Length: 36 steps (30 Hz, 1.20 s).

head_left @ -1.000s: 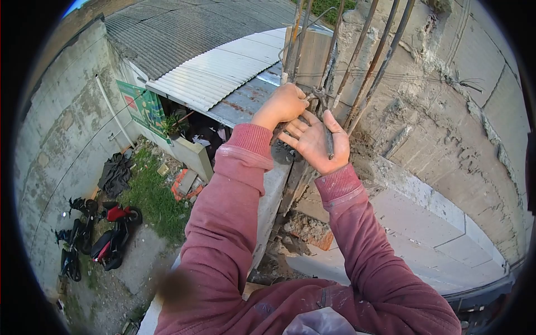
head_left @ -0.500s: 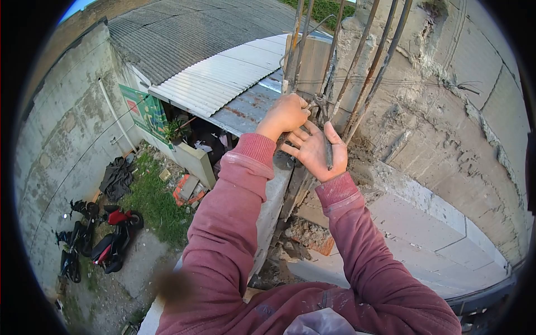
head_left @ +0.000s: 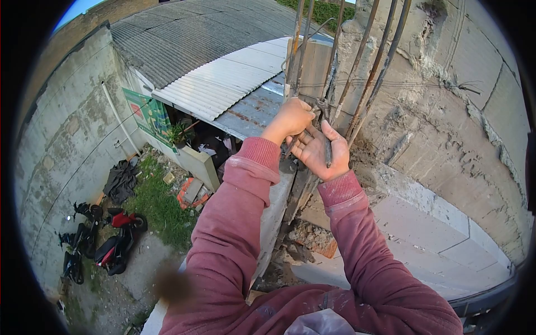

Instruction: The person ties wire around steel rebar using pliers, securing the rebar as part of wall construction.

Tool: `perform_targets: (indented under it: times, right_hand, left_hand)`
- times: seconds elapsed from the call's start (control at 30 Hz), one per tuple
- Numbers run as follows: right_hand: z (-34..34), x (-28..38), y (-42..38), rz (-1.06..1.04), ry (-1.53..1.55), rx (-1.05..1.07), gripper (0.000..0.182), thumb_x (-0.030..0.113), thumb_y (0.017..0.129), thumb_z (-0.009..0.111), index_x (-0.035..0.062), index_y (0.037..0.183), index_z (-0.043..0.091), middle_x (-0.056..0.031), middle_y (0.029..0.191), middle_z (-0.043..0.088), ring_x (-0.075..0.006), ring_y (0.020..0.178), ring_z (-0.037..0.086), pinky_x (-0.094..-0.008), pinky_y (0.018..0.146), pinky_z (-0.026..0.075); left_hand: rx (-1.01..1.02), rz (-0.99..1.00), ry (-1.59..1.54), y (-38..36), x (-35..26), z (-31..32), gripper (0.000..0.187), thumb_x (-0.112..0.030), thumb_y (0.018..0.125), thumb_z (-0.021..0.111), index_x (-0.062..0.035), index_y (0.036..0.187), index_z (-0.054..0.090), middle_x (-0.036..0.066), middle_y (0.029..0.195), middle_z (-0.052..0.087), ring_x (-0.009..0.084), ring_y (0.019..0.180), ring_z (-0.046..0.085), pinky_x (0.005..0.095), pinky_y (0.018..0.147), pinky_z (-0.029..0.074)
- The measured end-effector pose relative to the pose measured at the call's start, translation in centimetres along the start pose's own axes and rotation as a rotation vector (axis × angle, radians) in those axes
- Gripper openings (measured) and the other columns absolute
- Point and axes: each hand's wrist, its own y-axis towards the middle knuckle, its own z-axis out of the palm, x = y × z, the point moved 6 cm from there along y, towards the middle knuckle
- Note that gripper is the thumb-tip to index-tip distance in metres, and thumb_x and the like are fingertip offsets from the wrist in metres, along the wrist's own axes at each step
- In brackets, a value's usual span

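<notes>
A pair of dark metal pincers (head_left: 328,152) lies in my right hand (head_left: 325,149), one handle across the upturned palm and the fingers curled round beneath. The jaws point up among the upright rebar rods (head_left: 371,72), close to a thin tie wire (head_left: 385,82) that runs sideways along the wall. My left hand (head_left: 291,118) is closed just left of the pincer jaws, beside the left rods. What its fingers grip is hidden behind the knuckles. Both wrists show dusty pink sleeves (head_left: 229,215).
A rough concrete wall (head_left: 446,134) rises at the right above pale blocks (head_left: 413,218). At the left is a drop to a yard with motorcycles (head_left: 117,240) and grass (head_left: 167,209). A corrugated roof (head_left: 206,42) lies beyond, with a rusty metal sheet (head_left: 248,111) at its near edge.
The fingers of my right hand have curled inward round the pincers. My left hand has shifted slightly right and down, closer to the right. The view has tilted a little.
</notes>
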Motion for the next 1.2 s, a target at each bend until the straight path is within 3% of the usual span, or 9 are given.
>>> perform_targets:
  times: [0.03,0.13,0.23,0.33,0.47,0.5,0.8,1.0,1.2]
  right_hand:
    - [0.2,0.0,0.1,-0.001,-0.016,-0.032,0.038,0.032,0.096,0.038,-0.0005,0.117,0.039,-0.0176,0.11,0.05,-0.0308,0.099,0.052,-0.0479,0.089,0.045]
    - [0.2,0.0,1.3,0.148,0.311,0.426,0.03,0.029,0.097,0.036,0.0021,0.107,0.045,-0.0128,0.095,0.054,-0.0251,0.082,0.054,-0.0409,0.075,0.047]
    - [0.4,0.1,1.4,0.111,0.254,0.296,0.029,0.029,0.098,0.033,0.0032,0.101,0.047,-0.0097,0.086,0.056,-0.0219,0.072,0.052,-0.0367,0.066,0.044]
    - [0.0,0.0,0.9,0.034,0.05,0.089,0.035,0.032,0.098,0.032,0.0008,0.105,0.047,-0.0124,0.09,0.055,-0.0232,0.078,0.051,-0.0365,0.074,0.043]
    - [0.8,0.6,-0.5,0.083,0.011,0.015,0.051,0.039,0.098,0.027,-0.0064,0.119,0.039,-0.0192,0.106,0.053,-0.0345,0.107,0.051,-0.0504,0.096,0.039]
    - [1.1,0.7,-0.6,0.105,0.096,0.055,0.057,0.042,0.098,0.026,-0.0074,0.126,0.031,-0.0223,0.114,0.047,-0.0388,0.116,0.045,-0.0554,0.103,0.032]
    - [1.0,0.5,-0.5,0.104,0.074,0.154,0.066,0.044,0.096,0.03,-0.008,0.135,0.019,-0.0302,0.134,0.029,-0.0439,0.127,0.032,-0.0608,0.105,0.024]
    - [1.8,1.0,-0.7,0.134,0.077,0.084,0.063,0.042,0.097,0.029,-0.0091,0.133,0.022,-0.0289,0.131,0.033,-0.0428,0.126,0.033,-0.0598,0.105,0.025]
    - [0.9,0.4,0.2,0.134,0.141,0.038,0.061,0.04,0.093,0.041,-0.0096,0.127,0.03,-0.0256,0.123,0.04,-0.0385,0.118,0.041,-0.0558,0.104,0.029]
  left_hand:
    - [-0.004,-0.006,0.011,0.0,-0.1,-0.1,0.028,-0.012,0.082,0.062,0.0053,0.103,0.064,0.015,0.084,0.067,0.0191,0.069,0.063,0.0304,0.064,0.049]
    - [0.09,-0.052,-0.255,0.8,0.9,0.6,0.024,-0.01,0.081,0.061,0.0025,0.101,0.066,0.011,0.081,0.067,0.0145,0.06,0.059,0.0266,0.056,0.047]
    - [0.125,-0.078,-0.407,0.1,0.6,0.2,0.023,-0.007,0.08,0.061,0.0033,0.1,0.065,0.009,0.079,0.066,0.0107,0.056,0.055,0.0232,0.05,0.044]
    - [0.148,-0.229,-0.399,-1.1,0.1,-0.4,0.024,-0.005,0.08,0.059,0.0048,0.101,0.064,0.01,0.08,0.066,0.0106,0.058,0.057,0.0227,0.049,0.043]
    - [0.126,-0.151,-0.514,0.4,1.7,0.3,0.024,-0.004,0.081,0.057,0.0042,0.103,0.064,0.012,0.083,0.067,0.0128,0.059,0.058,0.0229,0.05,0.044]
    - [0.136,-0.141,-0.507,0.6,1.7,0.5,0.025,-0.005,0.081,0.057,0.0039,0.103,0.064,0.013,0.084,0.067,0.0136,0.06,0.059,0.0237,0.051,0.045]
    - [0.131,-0.041,-0.373,1.1,1.6,0.2,0.026,-0.007,0.083,0.055,0.0049,0.105,0.064,0.012,0.087,0.067,0.0169,0.068,0.062,0.0299,0.056,0.049]
    - [0.158,-0.076,-0.415,1.3,1.8,0.4,0.027,-0.01,0.086,0.054,0.0039,0.108,0.062,0.014,0.087,0.067,0.0188,0.067,0.063,0.0327,0.053,0.05]
    - [0.183,-0.094,-0.4,2.0,2.5,1.0,0.025,-0.009,0.088,0.053,0.0027,0.108,0.063,0.011,0.085,0.066,0.0181,0.068,0.063,0.0326,0.055,0.05]
